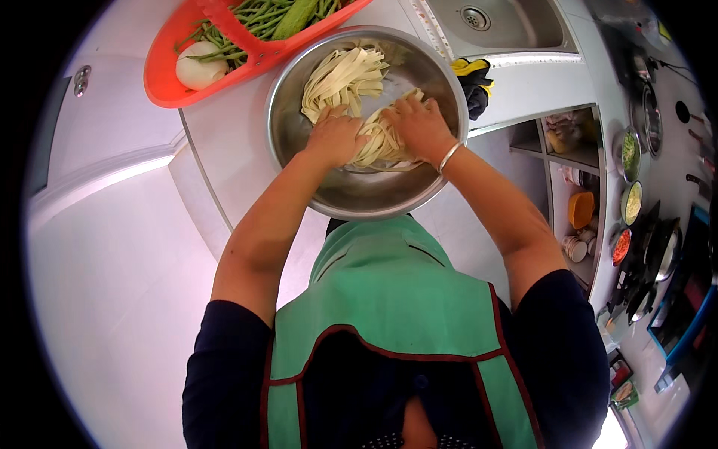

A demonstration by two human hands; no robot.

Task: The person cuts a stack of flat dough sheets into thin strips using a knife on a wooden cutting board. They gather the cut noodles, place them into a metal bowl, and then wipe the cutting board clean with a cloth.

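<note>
A wide steel bowl (288, 142) holds two bundles of flat, pale noodles. The larger bundle (348, 78) lies against the far left of the bowl. A second, looser bundle (383, 144) is nearer me, between my hands. My left hand (334, 137) is at the near edge of the larger bundle, fingers bent into the strands and thumb reaching toward the looser one. Wearing a bangle, my right hand (423, 131) grips the looser bundle from its right side, fingers curled over it. Some fingertips are hidden among the noodles.
An orange-red basket (161, 71) with green beans and a pale round vegetable stands far left. Black-and-yellow gloves (475, 86) lie right of the bowl, near a steel sink (516, 30). Open shelves (553, 168) and bowls of chopped vegetables (630, 202) are at right.
</note>
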